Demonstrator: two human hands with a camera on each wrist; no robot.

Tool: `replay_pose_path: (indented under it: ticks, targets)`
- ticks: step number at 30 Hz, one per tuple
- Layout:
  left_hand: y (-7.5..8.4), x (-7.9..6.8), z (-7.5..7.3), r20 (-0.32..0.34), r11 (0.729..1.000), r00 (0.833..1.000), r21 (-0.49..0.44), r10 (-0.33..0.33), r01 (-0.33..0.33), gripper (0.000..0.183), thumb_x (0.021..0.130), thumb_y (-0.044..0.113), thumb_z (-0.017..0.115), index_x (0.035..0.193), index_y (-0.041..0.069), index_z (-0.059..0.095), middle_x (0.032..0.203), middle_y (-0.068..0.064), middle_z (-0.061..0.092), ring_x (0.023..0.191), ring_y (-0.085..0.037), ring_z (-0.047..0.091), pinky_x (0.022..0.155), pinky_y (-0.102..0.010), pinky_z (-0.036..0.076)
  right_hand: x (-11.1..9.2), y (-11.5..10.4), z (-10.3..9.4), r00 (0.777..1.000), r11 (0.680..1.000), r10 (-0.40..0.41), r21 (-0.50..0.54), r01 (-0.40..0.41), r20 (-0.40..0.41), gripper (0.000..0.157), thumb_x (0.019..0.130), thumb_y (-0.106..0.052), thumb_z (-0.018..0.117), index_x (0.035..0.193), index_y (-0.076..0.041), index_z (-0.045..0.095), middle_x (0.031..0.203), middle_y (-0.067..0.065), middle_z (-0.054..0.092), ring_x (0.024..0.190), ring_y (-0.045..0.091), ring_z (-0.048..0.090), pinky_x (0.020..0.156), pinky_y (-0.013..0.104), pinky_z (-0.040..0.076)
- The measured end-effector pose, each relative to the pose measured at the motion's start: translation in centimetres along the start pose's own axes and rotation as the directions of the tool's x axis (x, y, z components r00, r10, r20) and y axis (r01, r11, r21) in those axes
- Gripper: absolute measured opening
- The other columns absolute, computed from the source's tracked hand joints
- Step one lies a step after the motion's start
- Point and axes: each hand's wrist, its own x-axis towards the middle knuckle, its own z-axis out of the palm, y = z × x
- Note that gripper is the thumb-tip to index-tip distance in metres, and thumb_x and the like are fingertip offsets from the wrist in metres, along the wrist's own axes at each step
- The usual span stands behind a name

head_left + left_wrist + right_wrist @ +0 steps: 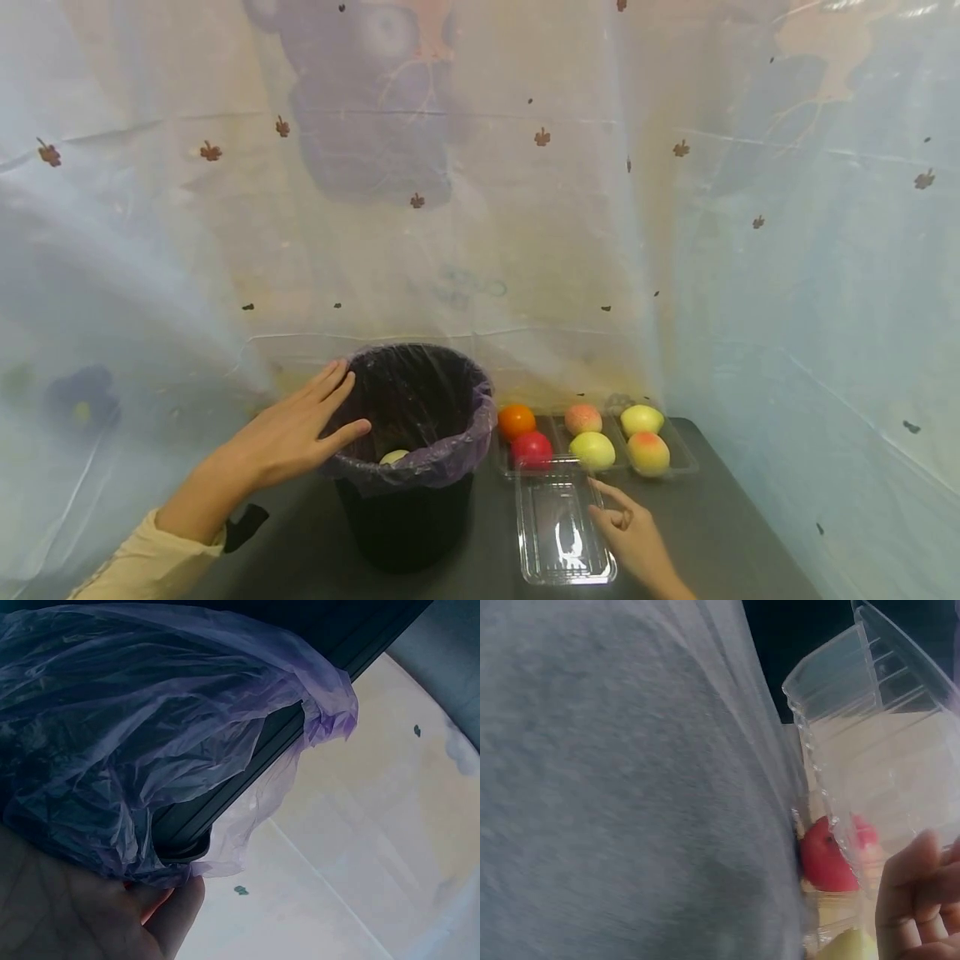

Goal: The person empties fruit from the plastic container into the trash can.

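Note:
A black bin (pixel 405 521) stands on the dark table, lined with a thin purple plastic bag (pixel 450 458) folded over its rim. My left hand (pixel 300 433) lies against the bin's left rim, fingers straight and thumb spread. In the left wrist view, that hand (pixel 67 900) touches the bag (pixel 187 712). A pale round item (pixel 393 457) shows inside the bin, mostly hidden. To the right, my right hand (pixel 630 533) holds a clear plastic container (pixel 562 525) by its right edge. The right wrist view shows curled fingers (pixel 911 885) at the container (pixel 885 757).
Behind the held container, clear trays (pixel 678 454) hold several fruits: an orange (pixel 516 422), a red fruit (pixel 532 450), peaches (pixel 648 453) and yellow-green fruits (pixel 592 451). A patterned plastic sheet (pixel 480 250) hangs behind and beside the table (pixel 720 517).

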Motion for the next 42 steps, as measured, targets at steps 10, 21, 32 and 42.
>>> replay_pose_path:
  ticks: [10,21,32,42]
  targets:
    - [0.0,0.0,0.0,0.004,1.0,1.0,0.01,0.002,-0.002,0.09,0.099,0.07,0.035,0.161,0.007,0.017,0.168,-0.011,0.002,0.153,-0.037,0.009,0.115,-0.067,0.023,-0.7,1.2,1.2,0.997,0.999,0.045,0.022,-0.047,0.065,0.049,0.099,-0.018,0.065,0.143,-0.002,0.052,0.048,-0.008,0.038,0.038,-0.003,0.029,0.037,0.009,0.024]
    - [-0.1,0.2,0.0,0.005,1.0,1.0,0.006,0.003,-0.003,0.09,0.099,0.07,0.034,0.161,0.008,0.016,0.168,-0.01,0.001,0.154,-0.036,0.008,0.115,-0.066,0.024,-0.7,1.8,1.8,0.974,0.982,0.177,0.047,-0.185,0.139,0.052,0.1,-0.022,0.065,0.145,-0.003,0.05,0.048,-0.002,0.05,0.034,0.007,0.048,0.034,0.023,0.045]
    - [0.0,0.1,0.1,0.0,1.0,1.0,0.012,-0.004,0.004,0.092,0.099,0.071,0.034,0.161,0.006,0.013,0.168,-0.01,0.002,0.154,-0.036,0.009,0.116,-0.065,0.023,-1.0,2.1,1.5,0.963,0.98,0.193,0.019,-0.2,0.187,0.057,0.1,-0.027,0.063,0.147,0.001,0.046,0.051,0.005,0.057,0.037,0.014,0.055,0.041,0.039,0.053]
    - [-0.1,0.1,0.2,-0.009,1.0,1.0,0.017,-0.01,0.01,0.093,0.098,0.071,0.034,0.161,0.006,0.013,0.168,-0.011,0.002,0.153,-0.036,0.01,0.117,-0.063,0.022,-0.6,2.3,0.6,0.946,0.949,0.313,-0.064,-0.308,0.083,0.065,0.098,-0.048,0.06,0.141,0.0,0.054,0.054,0.01,0.061,0.045,0.024,0.06,0.048,0.038,0.054]
